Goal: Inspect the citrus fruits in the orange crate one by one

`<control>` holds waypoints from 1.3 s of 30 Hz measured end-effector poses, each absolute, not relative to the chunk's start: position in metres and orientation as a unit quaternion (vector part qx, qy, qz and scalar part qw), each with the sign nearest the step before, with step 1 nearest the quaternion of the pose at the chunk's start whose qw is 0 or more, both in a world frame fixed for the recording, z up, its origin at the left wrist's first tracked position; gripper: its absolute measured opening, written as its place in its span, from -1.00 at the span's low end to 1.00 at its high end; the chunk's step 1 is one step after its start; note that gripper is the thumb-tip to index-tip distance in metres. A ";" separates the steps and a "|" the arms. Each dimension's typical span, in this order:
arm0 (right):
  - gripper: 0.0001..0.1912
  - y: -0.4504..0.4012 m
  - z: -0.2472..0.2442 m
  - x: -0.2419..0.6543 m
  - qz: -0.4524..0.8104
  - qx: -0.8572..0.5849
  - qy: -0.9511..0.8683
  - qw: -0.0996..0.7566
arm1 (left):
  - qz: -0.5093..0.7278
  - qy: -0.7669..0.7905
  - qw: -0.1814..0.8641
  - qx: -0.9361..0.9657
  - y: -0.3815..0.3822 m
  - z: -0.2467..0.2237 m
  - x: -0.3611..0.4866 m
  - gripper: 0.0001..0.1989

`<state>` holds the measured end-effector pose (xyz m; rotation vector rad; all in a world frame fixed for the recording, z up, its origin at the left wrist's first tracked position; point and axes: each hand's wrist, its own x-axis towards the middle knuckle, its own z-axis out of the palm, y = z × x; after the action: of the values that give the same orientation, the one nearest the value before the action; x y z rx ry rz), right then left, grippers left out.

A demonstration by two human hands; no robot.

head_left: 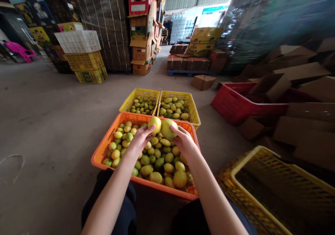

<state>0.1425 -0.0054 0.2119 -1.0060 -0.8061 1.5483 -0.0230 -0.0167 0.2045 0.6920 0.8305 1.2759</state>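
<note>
My left hand (141,139) is closed round a yellow lemon (154,125), thumb on its near side. Beside it, my right hand (184,140) grips a larger, greener lemon (169,129). Both fruits are held up side by side above the far part of an orange crate (104,142). Inside that crate lie many lemons (157,153), yellow to green, partly hidden by my forearms. Just beyond it stand a left yellow crate (128,102) and a right yellow crate (193,109), each with lemons in it.
To the right are a red crate (232,102) with cardboard and a yellow crate (258,153) close by my knee. Flattened cardboard boxes (303,130) pile up behind. At the back left stand stacked crates (83,57); tall carton stacks (141,29) and a loaded blue pallet (183,73) stand farther off.
</note>
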 end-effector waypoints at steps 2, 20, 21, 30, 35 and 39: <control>-0.62 -0.004 0.211 0.144 0.661 -0.404 -0.328 0.541 | 0.578 0.374 0.670 0.279 -0.016 0.207 -0.023 -0.81; -0.74 -0.002 0.213 0.149 0.656 -0.404 -0.305 0.560 | 0.576 0.368 0.666 0.297 -0.014 0.203 -0.022 -0.85; -0.72 -0.003 0.213 0.148 0.653 -0.411 -0.317 0.552 | 0.569 0.364 0.665 0.319 -0.014 0.202 -0.021 -0.82; -0.62 -0.006 0.216 0.147 0.651 -0.421 -0.342 0.530 | 0.571 0.372 0.659 0.318 -0.016 0.206 -0.021 -0.67; -0.69 0.000 0.211 0.148 0.663 -0.430 -0.290 0.540 | 0.583 0.362 0.668 0.288 -0.015 0.205 -0.022 -0.66; -0.74 0.002 0.209 0.145 0.675 -0.413 -0.277 0.545 | 0.577 0.382 0.670 0.270 -0.012 0.199 -0.021 -0.76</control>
<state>0.1448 0.0020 0.2095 -0.9789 -0.6569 1.6022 -0.0206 -0.0123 0.1991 0.6090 0.8621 1.2999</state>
